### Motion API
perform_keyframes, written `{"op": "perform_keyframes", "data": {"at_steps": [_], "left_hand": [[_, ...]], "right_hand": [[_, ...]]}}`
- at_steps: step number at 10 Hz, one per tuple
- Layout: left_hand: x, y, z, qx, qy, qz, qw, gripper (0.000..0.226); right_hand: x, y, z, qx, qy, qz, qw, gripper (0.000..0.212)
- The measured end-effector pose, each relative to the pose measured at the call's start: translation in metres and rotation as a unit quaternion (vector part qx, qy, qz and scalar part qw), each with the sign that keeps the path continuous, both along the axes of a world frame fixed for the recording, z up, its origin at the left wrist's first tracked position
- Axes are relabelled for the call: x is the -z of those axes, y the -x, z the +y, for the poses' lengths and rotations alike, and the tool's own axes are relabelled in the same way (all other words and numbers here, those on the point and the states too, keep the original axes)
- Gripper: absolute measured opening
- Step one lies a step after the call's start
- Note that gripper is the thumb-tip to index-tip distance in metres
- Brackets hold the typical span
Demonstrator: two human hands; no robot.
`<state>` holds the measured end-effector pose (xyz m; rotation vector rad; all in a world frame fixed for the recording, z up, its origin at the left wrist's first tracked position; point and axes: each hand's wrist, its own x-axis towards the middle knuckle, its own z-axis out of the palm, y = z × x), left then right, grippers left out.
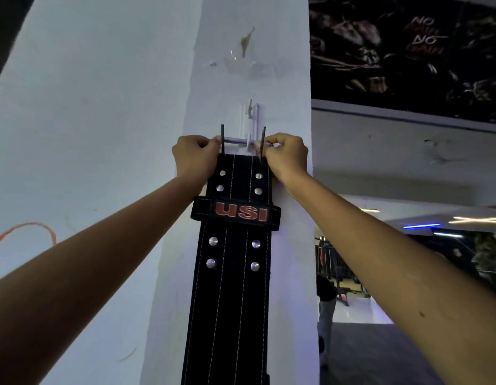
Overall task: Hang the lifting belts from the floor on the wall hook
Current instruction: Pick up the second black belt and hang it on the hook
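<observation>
Belt [230, 287]: black, matte, suede-like face, broad flat strap hanging straight down the white pillar [252, 79] below the hook [249, 126]. Four lines of pale stitching run its length. Round, shiny metal rivets sit in pairs, two rows just under the top edge, two more rows lower down. A black loop [235, 213] wraps across the strap between these rivet groups; it carries red block letters "USI".

Buckle [242, 141]: bright round steel bar, horizontal, at the top of the belt, with two thin dark prongs standing upright from it, one either side of the hook. The bar lies across the hook's lower lip; whether it fully rests there cannot be told.

Hook: white, slim, vertical plate fixed flat on the pillar, small upturned tip at its base.

Left hand [195, 159]: fingers clenched on the buckle's left end, beside the left prong. Right hand [285, 158]: fingers pinched on the buckle's right end, at the right prong. Both forearms bare, reaching upward.

Pillar surface: smooth paint, with a peeled, torn patch above the hook. A dark printed mural [408, 51] lies right of the pillar.
</observation>
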<state>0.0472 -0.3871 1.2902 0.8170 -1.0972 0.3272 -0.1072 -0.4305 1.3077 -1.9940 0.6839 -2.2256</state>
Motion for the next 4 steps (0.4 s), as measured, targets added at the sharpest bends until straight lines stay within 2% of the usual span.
{"op": "perform_keyframes", "data": {"at_steps": [1, 2, 3, 4], "left_hand": [[0.011, -0.003, 0.003, -0.011, 0.004, -0.02, 1.0, 0.053], [0.031, -0.001, 0.013, 0.032, -0.014, -0.048, 0.998, 0.049], [0.06, 0.003, 0.027, 0.244, -0.1, -0.072, 0.962, 0.031], [0.104, 0.012, 0.041, 0.194, -0.081, -0.167, 0.963, 0.05]], "right_hand": [[0.014, 0.004, 0.01, 0.043, 0.039, 0.021, 0.998, 0.021], [0.03, 0.008, 0.022, 0.036, 0.046, 0.053, 0.997, 0.035], [0.058, 0.017, 0.035, -0.02, 0.02, 0.088, 0.996, 0.048], [0.111, 0.02, 0.044, -0.097, 0.008, 0.118, 0.988, 0.051]]}}
